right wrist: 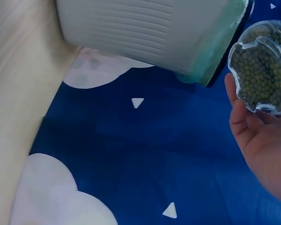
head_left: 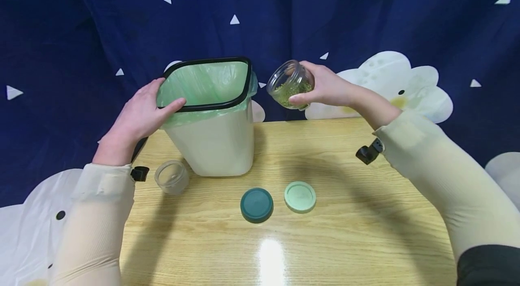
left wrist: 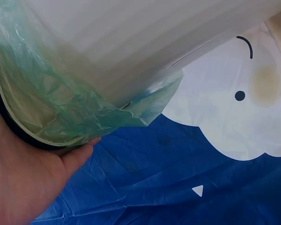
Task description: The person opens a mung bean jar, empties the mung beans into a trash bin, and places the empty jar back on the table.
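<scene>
At the left, a pale trash can (head_left: 213, 144) with a black rim and a green bag (head_left: 203, 83) lining it stands on the table. My left hand (head_left: 140, 110) grips the can's near left corner, the thumb lying over the rim. In the left wrist view, the left hand (left wrist: 33, 173) lies against the rim and the bag's folded edge. My right hand (head_left: 325, 85) holds a clear jar (head_left: 290, 85) of small green beans (right wrist: 260, 75) in the air, right of the can. The jar is tilted, its uncovered mouth facing up and left towards the can.
A second clear jar (head_left: 172, 177) stands on the wooden table (head_left: 345, 241), left of the can's base. A dark teal lid (head_left: 257, 205) and a mint green lid (head_left: 299, 196) lie in front of the can. A blue curtain (head_left: 264, 2) hangs behind.
</scene>
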